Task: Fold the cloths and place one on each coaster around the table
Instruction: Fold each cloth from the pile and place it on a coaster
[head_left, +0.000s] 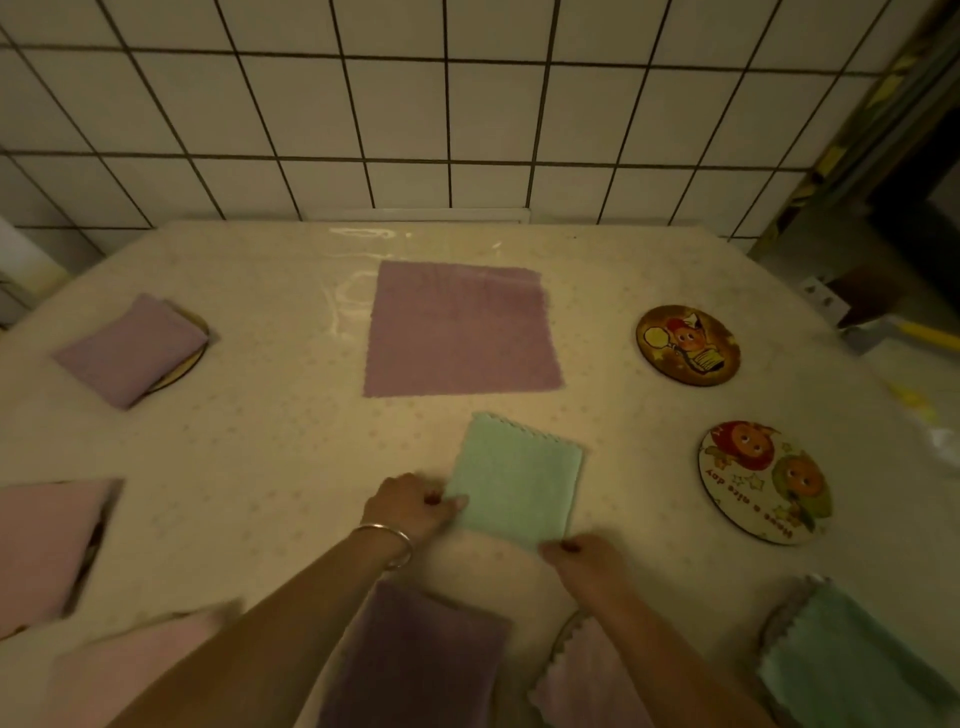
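A mint green cloth (514, 480), folded into a narrow rectangle, lies on the table in front of me. My left hand (413, 506) pinches its near left corner. My right hand (584, 558) pinches its near right corner. A purple cloth (460, 330) lies spread flat beyond it. Two round cartoon coasters are bare at the right: a dark coaster (688, 345) and a light coaster (763, 483). A folded lilac cloth (130, 348) rests on a coaster at the far left.
Folded cloths lie along the near side: pink cloths (47, 540) at left, a dark purple cloth (415, 654), a pink scalloped cloth (587, 675) on a coaster, and a green cloth (852, 649) at right. A tiled wall (467, 104) stands behind the table.
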